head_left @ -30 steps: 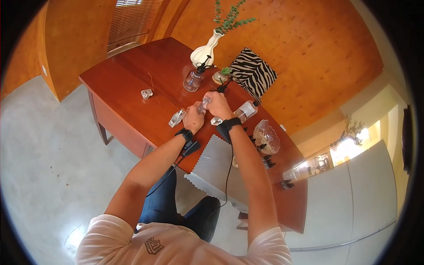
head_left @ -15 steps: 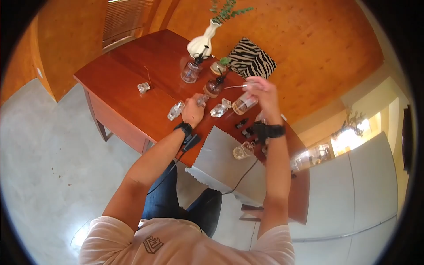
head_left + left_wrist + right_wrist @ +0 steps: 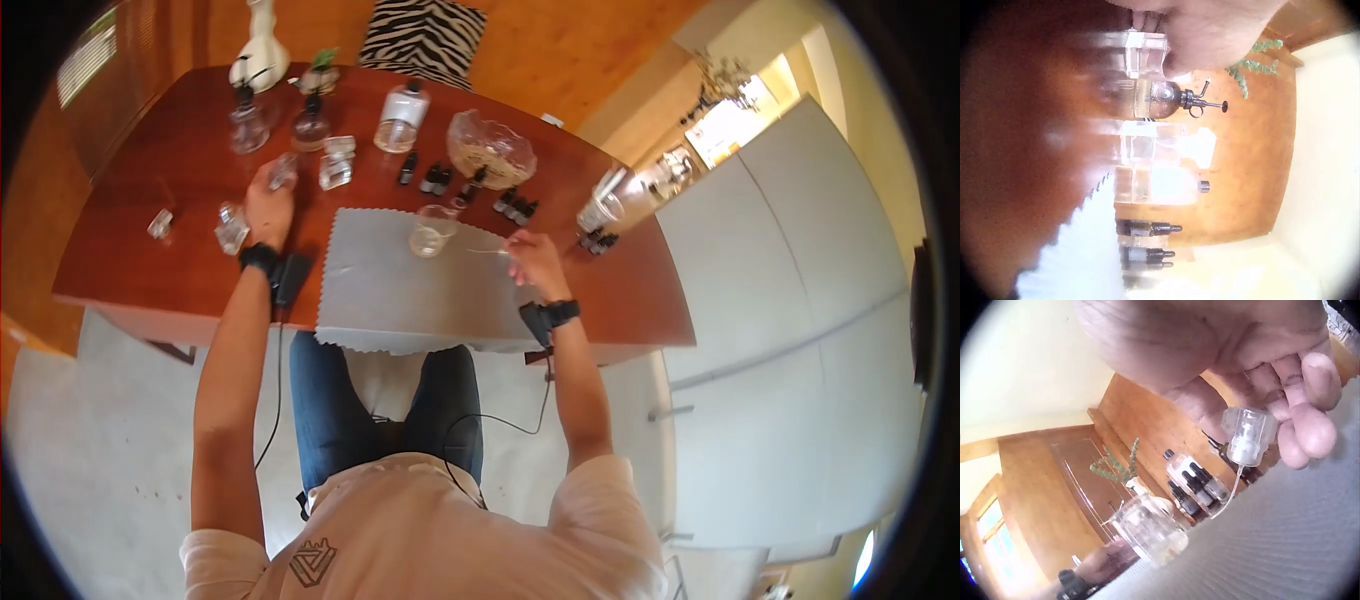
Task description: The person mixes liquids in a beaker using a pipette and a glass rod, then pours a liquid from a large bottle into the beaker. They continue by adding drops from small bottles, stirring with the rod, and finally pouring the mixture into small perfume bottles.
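At the left of the head view, my left hand (image 3: 268, 208) grips a small clear glass bottle (image 3: 284, 172) standing on the table; the left wrist view shows fingers against its glass (image 3: 1145, 53). My right hand (image 3: 538, 268) is above the right part of the grey cloth (image 3: 385, 285). Its fingers pinch a clear cap (image 3: 1249, 432) with a thin bent tube (image 3: 1235, 490) hanging from it. Left of that hand, a clear glass cup (image 3: 432, 232) stands on the cloth, apart from the tube.
Dark dropper bottles (image 3: 515, 205), a glass bowl (image 3: 492, 150) and a white-labelled bottle (image 3: 402, 118) stand behind the cloth. Spray bottles (image 3: 248, 128), a cut-glass bottle (image 3: 337, 165) and a white vase (image 3: 262, 55) are at the back left. Another glass bottle (image 3: 231, 230) is beside my left hand.
My right hand has moved away from the bottle at my left hand to above the cloth, carrying the cap and tube. The head view has turned right. My left hand still grips the bottle.
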The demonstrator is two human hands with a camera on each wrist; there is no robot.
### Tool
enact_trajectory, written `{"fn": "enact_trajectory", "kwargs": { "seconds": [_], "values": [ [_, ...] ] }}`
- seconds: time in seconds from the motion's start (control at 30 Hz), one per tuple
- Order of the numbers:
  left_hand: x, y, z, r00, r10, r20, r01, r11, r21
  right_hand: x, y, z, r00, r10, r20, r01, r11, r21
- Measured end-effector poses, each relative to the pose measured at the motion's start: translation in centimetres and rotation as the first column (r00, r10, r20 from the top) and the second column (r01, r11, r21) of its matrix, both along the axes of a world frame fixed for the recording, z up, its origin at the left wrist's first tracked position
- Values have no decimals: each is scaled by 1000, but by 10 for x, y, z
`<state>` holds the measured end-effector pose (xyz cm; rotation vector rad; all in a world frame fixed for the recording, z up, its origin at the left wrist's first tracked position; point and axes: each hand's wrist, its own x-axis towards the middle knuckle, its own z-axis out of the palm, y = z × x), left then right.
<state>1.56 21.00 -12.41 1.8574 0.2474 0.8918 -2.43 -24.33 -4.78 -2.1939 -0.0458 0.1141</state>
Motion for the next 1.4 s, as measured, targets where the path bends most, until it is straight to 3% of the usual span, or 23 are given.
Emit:
{"fn": "enact_trajectory", "kwargs": {
  "seconds": [0.03, 0.1, 0.17, 0.23, 0.37, 0.4, 0.47, 0.57, 0.63, 0.7, 0.8, 1.13, 1.33, 1.4],
  "values": [
    [8, 7, -11, 996, -80, 47, 81, 996, -37, 0, 0, -7, 999, -22, 24, 24, 994, -107],
    [11, 7, -14, 978, -181, 101, 192, 975, -111, -5, 5, -19, 971, -70, 229, 134, 952, -276],
    [9, 9, -12, 962, -242, 130, 265, 940, -213, -7, -4, -16, 913, -101, 395, 242, 914, -325],
    [10, 11, -13, 951, -278, 135, 306, 910, -280, -9, -17, -5, 843, -148, 518, 322, 909, -265],
    [8, 13, -9, 960, -261, 100, 279, 914, -295, 26, -108, 17, 733, -336, 591, 380, 923, 54],
    [8, 14, -9, 961, -261, 96, 278, 917, -287, 32, -132, 37, 738, -374, 562, 413, 909, 62],
    [8, 14, -9, 961, -261, 86, 275, 922, -273, 63, -177, 56, 616, -410, 672, 583, 812, -39],
    [7, 13, -7, 962, -265, 68, 273, 915, -298, 127, -249, 60, 801, -285, 527, 488, 821, -298],
    [6, 14, -6, 962, -265, 62, 272, 919, -286, 163, -270, 48, 820, -301, 487, 510, 770, -383],
    [8, 18, -10, 959, -272, 75, 282, 910, -304, 170, -255, 55, 821, -372, 433, 548, 727, -414],
    [2, 12, -3, 963, -265, 46, 267, 915, -303, 162, -238, 68, 947, -160, 278, 298, 759, -579],
    [6, 19, -8, 961, -276, 23, 270, 913, -305, 183, -226, 62, 911, -182, 370, 377, 732, -568],
    [5, 17, -6, 960, -278, 22, 272, 915, -299, 168, -221, 83, 973, -132, 187, 224, 723, -654],
    [6, 19, -8, 959, -283, 30, 278, 911, -304, 173, -217, 81, 967, -151, 204, 248, 734, -632]
  ]
}}
